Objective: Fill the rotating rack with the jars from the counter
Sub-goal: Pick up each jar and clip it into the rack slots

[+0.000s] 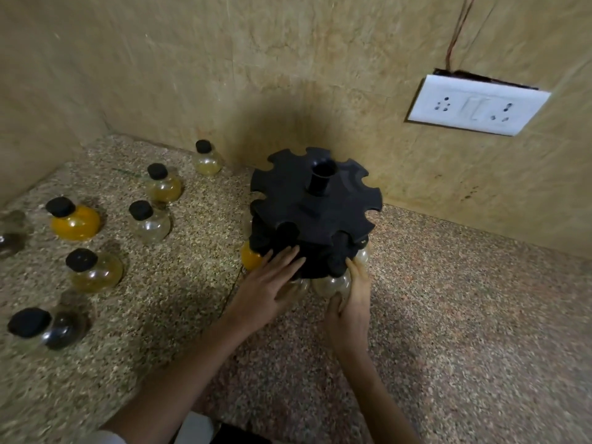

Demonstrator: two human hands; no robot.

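A black rotating rack (315,203) with a notched top disc stands on the speckled counter (464,315) near the wall. Its lower tier holds black-capped round jars: an orange-filled one (250,258) at the left and clear ones at the front. My left hand (269,285) lies with straight fingers against the rack's lower front. My right hand (350,302) holds a clear jar (330,285) at the lower tier, fingers along its right side and thumb beneath. Several loose jars stand on the counter to the left, among them an orange one (75,221) and a clear one (149,221).
The wall rises right behind the rack, with a white socket plate (477,105) at the upper right. A side wall closes the counter's far left corner. A dark-filled jar (48,330) stands near the counter's front left.
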